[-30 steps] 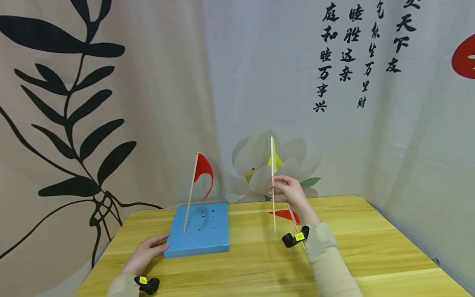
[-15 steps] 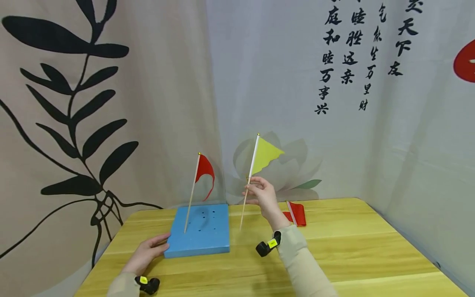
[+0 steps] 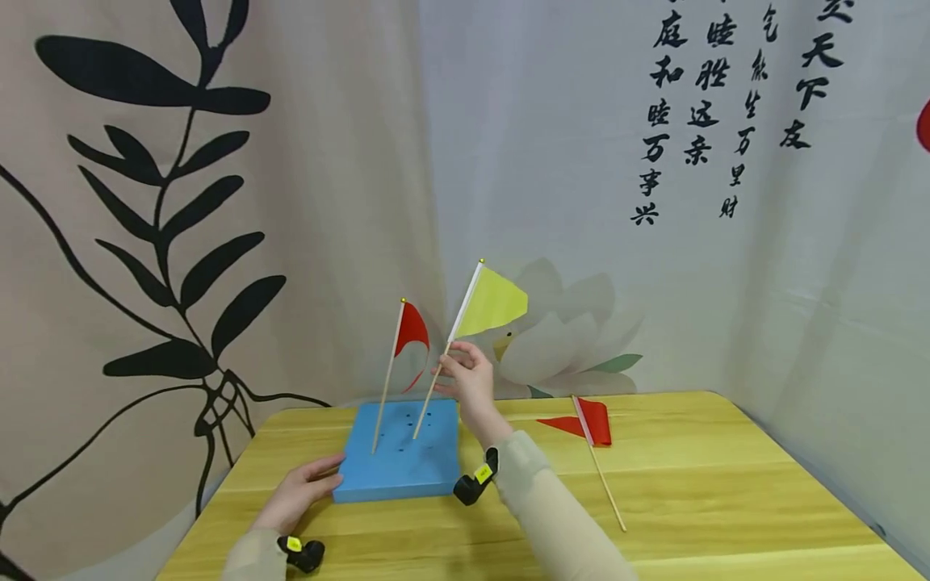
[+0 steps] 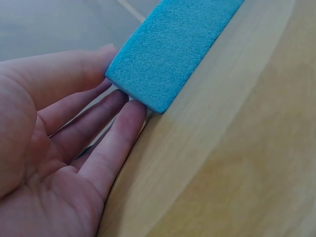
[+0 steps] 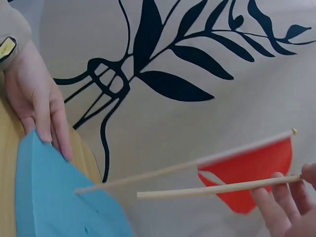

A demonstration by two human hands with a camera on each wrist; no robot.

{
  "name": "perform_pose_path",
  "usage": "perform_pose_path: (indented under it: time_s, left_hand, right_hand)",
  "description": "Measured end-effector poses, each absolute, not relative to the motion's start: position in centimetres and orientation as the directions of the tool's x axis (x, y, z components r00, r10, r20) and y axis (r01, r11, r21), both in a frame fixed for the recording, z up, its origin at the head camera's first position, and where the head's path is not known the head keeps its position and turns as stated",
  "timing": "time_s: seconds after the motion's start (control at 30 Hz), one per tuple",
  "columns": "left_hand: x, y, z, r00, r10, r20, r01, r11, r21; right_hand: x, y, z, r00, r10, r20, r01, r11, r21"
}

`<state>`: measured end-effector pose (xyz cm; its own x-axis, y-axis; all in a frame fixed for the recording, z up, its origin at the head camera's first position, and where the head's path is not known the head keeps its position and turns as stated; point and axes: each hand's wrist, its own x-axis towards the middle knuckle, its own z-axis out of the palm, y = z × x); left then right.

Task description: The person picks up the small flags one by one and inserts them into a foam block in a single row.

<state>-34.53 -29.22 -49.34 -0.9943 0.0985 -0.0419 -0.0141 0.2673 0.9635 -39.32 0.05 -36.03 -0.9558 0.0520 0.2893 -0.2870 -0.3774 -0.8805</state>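
My right hand [image 3: 468,383] pinches the wooden stick of a yellow flag [image 3: 494,303] between thumb and fingers. The stick leans, its lower end over a blue foam block [image 3: 429,476] with several small holes in its top. In the right wrist view that bare stick end [image 5: 140,195] looks clear of the block. A red flag [image 3: 412,329] stands in the block toward its left side, tilted slightly. My left hand [image 3: 298,492] touches the block's left side; the left wrist view has its fairly straight fingers [image 4: 131,118] against the foam [image 4: 173,54].
A second red flag [image 3: 597,424] lies on the wooden table [image 3: 690,484], right of the block, its stick pointing toward me. A curtain [image 3: 349,202] with printed plants and writing hangs behind the table.
My right hand has carried the yellow flag leftward from near the lying red flag to over the block, and the stick has tilted. The left hand stays at the block's side.
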Motion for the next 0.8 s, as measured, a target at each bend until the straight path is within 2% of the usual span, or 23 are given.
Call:
perform_pose_path:
  time_s: [0.43, 0.8]
  left_hand:
    - [-34.4, -29.1, -49.5, -0.998, 0.063, -0.029, -0.012, 0.247, 0.969]
    - [-34.6, -29.4, -49.6, -0.995, 0.092, -0.037, -0.013, 0.243, 0.97]
  right_hand:
    - [-39.8, -4.2, -34.1, -0.938, 0.019, 0.345, -0.329, -0.358, -0.874]
    - [-41.5, -4.7, -36.7, -0.947, 0.061, 0.316, -0.32, -0.299, -0.899]
